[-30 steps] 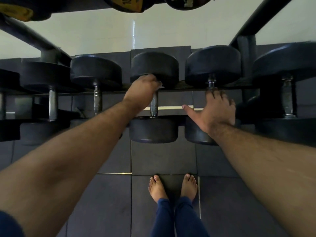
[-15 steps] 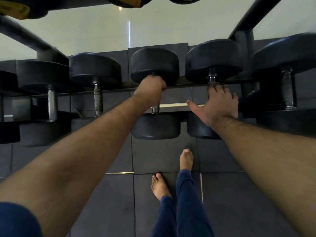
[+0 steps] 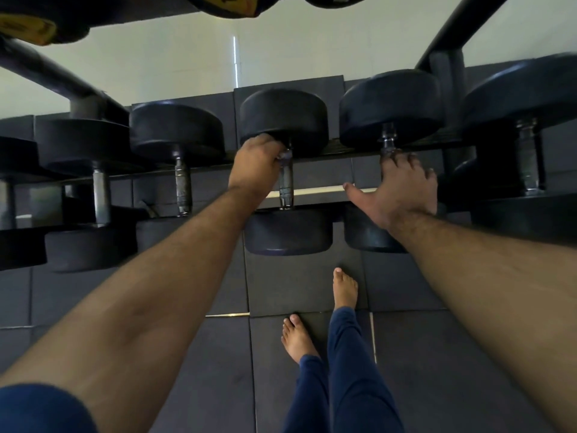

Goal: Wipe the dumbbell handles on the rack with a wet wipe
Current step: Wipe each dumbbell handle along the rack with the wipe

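Note:
Several black dumbbells with steel handles lie across a dark rack [image 3: 359,154]. My left hand [image 3: 254,165] is closed around the far end of the middle dumbbell's handle [image 3: 285,185], with a bit of pale wet wipe [image 3: 282,156] showing at the fingers. My right hand [image 3: 402,192] lies flat with fingers spread over the handle [image 3: 388,140] of the dumbbell to the right, covering most of it. Only the top of that handle shows.
More dumbbells sit on the rack to the left [image 3: 182,182] and right [image 3: 527,160]. An upper rack tier with yellow-labelled weights [image 3: 231,4] hangs overhead. A slanted rack post [image 3: 452,35] rises at the right. My bare feet [image 3: 343,289] stand on dark rubber floor tiles.
My left hand slid up the middle handle toward the far dumbbell head. My right foot stepped forward. My right hand stayed on the neighbouring dumbbell.

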Motion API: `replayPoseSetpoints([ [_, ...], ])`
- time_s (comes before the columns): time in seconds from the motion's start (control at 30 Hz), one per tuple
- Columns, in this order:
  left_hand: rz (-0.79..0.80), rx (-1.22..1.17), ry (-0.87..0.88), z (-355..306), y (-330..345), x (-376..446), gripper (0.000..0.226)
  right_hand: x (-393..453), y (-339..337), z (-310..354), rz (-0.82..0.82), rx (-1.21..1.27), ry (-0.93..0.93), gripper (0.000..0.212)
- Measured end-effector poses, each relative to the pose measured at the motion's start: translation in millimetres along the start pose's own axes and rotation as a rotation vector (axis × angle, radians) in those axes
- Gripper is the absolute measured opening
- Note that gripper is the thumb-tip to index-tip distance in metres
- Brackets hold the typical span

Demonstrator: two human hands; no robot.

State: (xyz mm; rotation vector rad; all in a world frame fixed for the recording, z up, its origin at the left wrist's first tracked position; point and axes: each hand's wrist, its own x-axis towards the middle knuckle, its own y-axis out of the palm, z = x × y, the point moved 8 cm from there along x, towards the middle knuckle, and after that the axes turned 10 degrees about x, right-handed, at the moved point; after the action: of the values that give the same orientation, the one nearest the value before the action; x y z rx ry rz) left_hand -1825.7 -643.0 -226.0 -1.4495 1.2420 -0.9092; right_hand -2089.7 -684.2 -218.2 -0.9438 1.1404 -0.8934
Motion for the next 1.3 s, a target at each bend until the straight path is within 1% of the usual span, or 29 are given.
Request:
replayPoseSetpoints([
  [0.07, 0.035, 0.0, -0.033, -2.1, 15.4, -1.6, 0.031, -0.5, 0.2, -0.8, -0.001, 0.001, 0.002, 0.118],
  [0.13, 0.128, -0.037, -0.056, 1.1, 28.7, -5.8, 0.029, -0.3, 0.5, -0.6, 0.0, -0.01, 0.002, 0.118],
  [0.17, 0.18, -0.059, -0.026, 3.2, 32.5, -8.1, 0.029, -0.3, 0.3, -0.3, 0.001, -0.015, 0.005, 0.118],
  [0.2, 0.249, -0.08, 0.045, 4.2, 36.9, -10.7, 0.028, -0.1, 0.2, 0.1, 0.003, -0.018, 0.008, 0.118],
  [0.27, 0.464, -0.078, 0.242, 4.2, 47.5, -22.3, 0.027, 0.2, -0.6, 0.9, 0.003, -0.019, 0.016, 0.116],
  [0.33, 0.676, -0.048, 0.297, 11.5, 51.8, -33.1, 0.027, 0.4, -1.6, 2.1, 0.001, -0.021, 0.015, 0.115],
  [0.37, 0.693, -0.06, 0.293, 12.8, 50.3, -32.1, 0.027, 0.2, -1.8, 2.3, 0.001, -0.022, 0.015, 0.115],
  [0.4, 0.633, -0.092, 0.295, 8.8, 45.7, -25.6, 0.025, 0.0, -2.1, 2.5, 0.002, -0.022, 0.016, 0.115],
  [0.47, 0.342, -0.119, 0.299, -7.4, 30.0, -7.8, 0.02, 0.3, -1.6, 1.7, 0.006, -0.025, 0.021, 0.115],
  [0.5, 0.241, -0.069, 0.271, -14.1, 26.4, -1.8, 0.02, 0.5, -1.3, 0.9, 0.003, -0.024, 0.023, 0.114],
  [0.53, 0.226, 0.01, 0.257, -20.0, 29.6, 1.3, 0.023, 0.9, -1.1, 0.2, -0.003, -0.025, 0.022, 0.113],
  [0.6, 0.404, 0.203, 0.373, -31.6, 50.4, -4.7, 0.027, 1.6, -1.0, -0.4, -0.01, -0.031, 0.02, 0.113],
  [0.67, 0.63, 0.212, 0.461, -27.5, 60.4, -17.0, 0.029, 2.0, -0.5, -0.5, -0.002, -0.033, 0.019, 0.113],
  [0.7, 0.714, 0.167, 0.442, -19.7, 58.8, -21.4, 0.03, 1.8, -0.3, -0.4, 0.002, -0.032, 0.019, 0.113],
  [0.73, 0.757, 0.108, 0.377, -9.0, 56.3, -22.8, 0.032, 1.8, -0.2, -0.2, 0.006, -0.033, 0.019, 0.114],
  [0.77, 0.75, 0.031, 0.274, 4.8, 53.6, -21.7, 0.032, 1.8, -0.1, 0.1, 0.01, -0.033, 0.02, 0.114],
  [0.8, 0.697, -0.072, 0.152, 18.7, 50.5, -18.7, 0.028, 2.0, -0.4, 0.2, 0.015, -0.034, 0.021, 0.114],
  [0.83, 0.594, -0.197, 0.003, 33.8, 47.0, -15.2, 0.023, 2.1, -0.5, -0.2, 0.021, -0.037, 0.02, 0.114],
  [0.9, 0.352, -0.462, -0.389, 66.3, 45.5, -15.3, 0.016, 1.6, -0.9, 0.0, 0.034, -0.043, 0.018, 0.113],
  [0.93, 0.282, -0.609, -0.573, 75.0, 52.3, -17.9, 0.019, 1.6, -1.2, 0.1, 0.039, -0.047, 0.019, 0.113],
  [0.97, 0.255, -0.767, -0.712, 76.9, 64.9, -18.4, 0.023, 1.7, -1.0, 0.7, 0.044, -0.05, 0.02, 0.113],
  [1.0, 0.251, -0.927, -0.794, 72.7, 80.1, -15.2, 0.026, 1.8, -0.9, 1.4, 0.05, -0.051, 0.02, 0.113],
  [1.03, 0.267, -1.069, -0.818, 62.6, 91.2, -8.5, 0.026, 1.9, -0.4, 1.6, 0.056, -0.05, 0.022, 0.113],
  [1.1, 0.365, -1.231, -0.746, 43.8, 105.5, 4.1, 0.029, 2.1, 0.5, 1.3, 0.062, -0.05, 0.026, 0.112],
  [1.17, 0.569, -1.233, -0.613, 36.1, 114.2, 0.1, 0.038, 2.4, 0.6, 0.7, 0.063, -0.053, 0.024, 0.113],
  [1.2, 0.712, -1.162, -0.555, 37.2, 118.6, -10.2, 0.039, 2.4, 0.5, 1.0, 0.063, -0.051, 0.02, 0.114],
  [1.23, 0.859, -1.017, -0.5, 40.3, 120.6, -22.2, 0.035, 2.1, 0.8, 1.5, 0.066, -0.048, 0.014, 0.115],
  [1.27, 0.955, -0.844, -0.459, 49.4, 124.5, -31.3, 0.029, 1.7, 1.5, 2.2, 0.069, -0.046, 0.009, 0.117],
  [1.3, 0.942, -0.722, -0.451, 58.2, 124.2, -31.5, 0.026, 1.8, 2.0, 2.7, 0.071, -0.048, 0.007, 0.117],
])
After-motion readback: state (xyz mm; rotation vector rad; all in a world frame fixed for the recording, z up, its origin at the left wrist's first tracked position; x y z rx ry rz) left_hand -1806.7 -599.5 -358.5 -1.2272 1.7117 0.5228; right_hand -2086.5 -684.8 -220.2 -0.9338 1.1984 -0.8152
